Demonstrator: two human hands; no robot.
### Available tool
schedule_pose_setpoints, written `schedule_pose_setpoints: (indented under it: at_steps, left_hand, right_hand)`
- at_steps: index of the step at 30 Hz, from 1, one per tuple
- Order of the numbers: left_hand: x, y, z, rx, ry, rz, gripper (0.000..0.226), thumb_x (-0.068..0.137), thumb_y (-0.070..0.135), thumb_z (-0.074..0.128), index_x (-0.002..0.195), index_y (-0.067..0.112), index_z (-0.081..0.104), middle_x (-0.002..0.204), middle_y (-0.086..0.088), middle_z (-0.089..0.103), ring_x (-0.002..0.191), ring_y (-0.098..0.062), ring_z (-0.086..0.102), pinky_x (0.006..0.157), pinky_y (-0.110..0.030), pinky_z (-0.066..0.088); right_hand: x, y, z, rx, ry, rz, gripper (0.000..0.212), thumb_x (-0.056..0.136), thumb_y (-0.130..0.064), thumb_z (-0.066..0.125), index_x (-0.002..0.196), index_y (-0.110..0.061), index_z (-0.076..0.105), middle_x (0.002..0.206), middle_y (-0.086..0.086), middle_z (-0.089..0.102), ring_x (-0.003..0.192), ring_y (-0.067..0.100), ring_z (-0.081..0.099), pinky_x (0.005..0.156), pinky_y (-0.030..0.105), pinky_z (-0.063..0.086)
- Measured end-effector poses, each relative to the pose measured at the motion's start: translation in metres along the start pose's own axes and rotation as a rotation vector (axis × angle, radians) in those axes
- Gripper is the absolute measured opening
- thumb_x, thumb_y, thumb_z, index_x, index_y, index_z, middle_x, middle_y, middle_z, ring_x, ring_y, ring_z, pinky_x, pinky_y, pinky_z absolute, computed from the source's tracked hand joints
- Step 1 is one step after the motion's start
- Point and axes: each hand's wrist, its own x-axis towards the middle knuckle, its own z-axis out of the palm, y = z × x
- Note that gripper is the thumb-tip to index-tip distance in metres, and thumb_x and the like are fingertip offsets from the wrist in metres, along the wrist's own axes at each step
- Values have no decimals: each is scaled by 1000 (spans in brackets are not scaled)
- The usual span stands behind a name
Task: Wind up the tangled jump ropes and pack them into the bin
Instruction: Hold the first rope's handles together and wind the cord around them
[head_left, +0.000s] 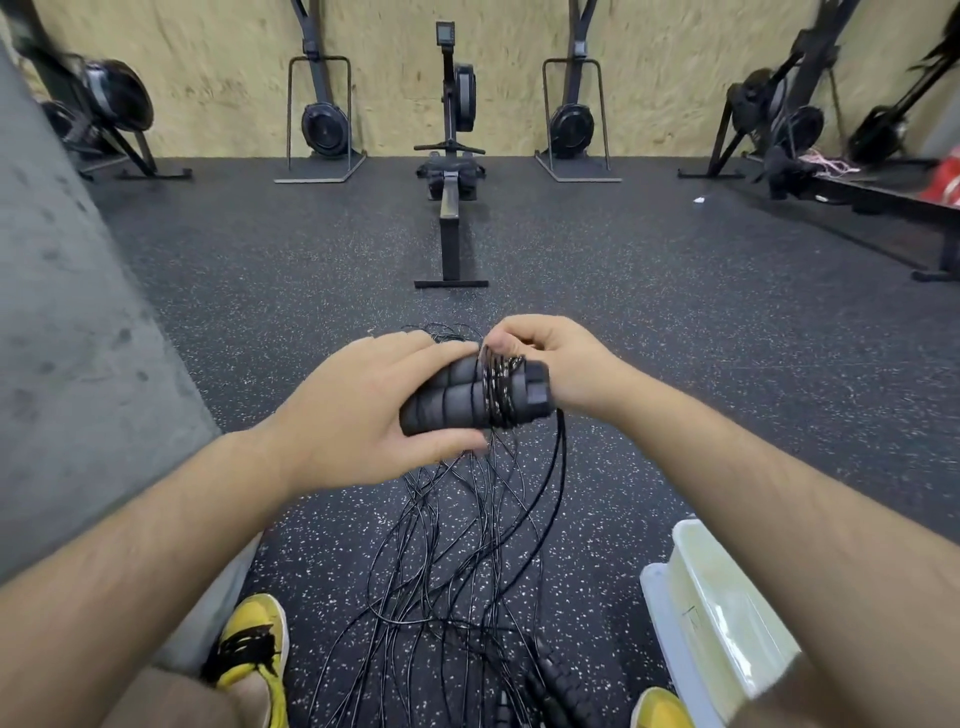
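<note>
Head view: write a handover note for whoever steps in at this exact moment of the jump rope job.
Left hand grips the paired foam handles. Right hand pinches the cord at the few turns wrapped round them.
The rest of the cord hangs down into the loose tangle on the floor; more handles lie nearer the person. Bin stands on the right; no rope shows in its visible part.
Done: winding begun. Left: finish this rope, wind the others, pack all into the bin.

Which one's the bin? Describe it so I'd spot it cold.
On the speckled black floor, look near the bottom right, under the right forearm. The bin stands there, beside the loose black ropes. It is the only pale, translucent plastic box.
</note>
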Motion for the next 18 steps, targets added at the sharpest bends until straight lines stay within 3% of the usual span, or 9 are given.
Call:
schedule_pose_setpoints:
  at_steps: [2, 4, 5, 7, 10, 14, 18]
  left_hand:
    - [-1, -1, -1, 7, 14, -10, 79, 88, 74, 52, 143, 17, 50, 99, 12, 54, 92, -11, 54, 79, -26, 38]
    - [-1, -5, 0, 81, 47, -12, 81, 89, 73, 51, 144, 14, 50, 102, 6, 59, 93, -16, 56, 80, -30, 42]
    - [0, -9, 2, 124, 65, -19, 81, 89, 72, 51, 144, 13, 51, 103, 2, 61, 92, -20, 58, 80, -35, 46]
    - [1, -15, 4, 205, 88, -47, 81, 89, 71, 50, 144, 11, 52, 102, -3, 61, 90, -26, 60, 75, -42, 50]
    - [4, -28, 4, 322, 107, -113, 81, 89, 70, 46, 142, 10, 54, 98, -7, 61, 85, -31, 60, 68, -41, 49]
    - [2, -47, 4, 448, 61, -155, 81, 87, 71, 42, 139, 11, 57, 97, -9, 62, 83, -32, 60, 67, -40, 46]
    - [3, -51, 8, 491, 15, -140, 75, 88, 66, 52, 139, 12, 57, 99, -9, 62, 84, -32, 61, 67, -40, 44]
  right_hand:
    - [-4, -5, 6, 72, -4, 41, 31, 98, -10, 58, 79, -32, 66, 74, -16, 58, 64, -5, 52, 63, 17, 45]
    - [-9, -11, 14, -31, -23, 88, 29, 96, 3, 53, 92, -25, 62, 81, -13, 58, 66, -10, 53, 64, 8, 44]
    - [-10, -11, 21, -63, -12, 119, 26, 97, 3, 48, 92, -19, 61, 79, -7, 59, 65, -4, 54, 62, 11, 44]
    - [-12, -12, 34, -51, 2, 249, 23, 102, -9, 40, 87, -15, 57, 75, 1, 57, 65, 12, 51, 60, 25, 44]
    - [-14, -12, 55, -15, -97, 332, 26, 107, -28, 36, 91, -21, 55, 70, -6, 48, 55, 9, 43, 53, 28, 42]
    - [-16, -24, 69, -292, -132, 234, 31, 107, -31, 32, 102, -20, 61, 77, -11, 52, 64, 3, 47, 66, 27, 38]
    - [-20, -40, 61, -495, -156, 202, 35, 106, -34, 35, 105, -11, 61, 87, 2, 62, 71, 15, 55, 58, 29, 37]
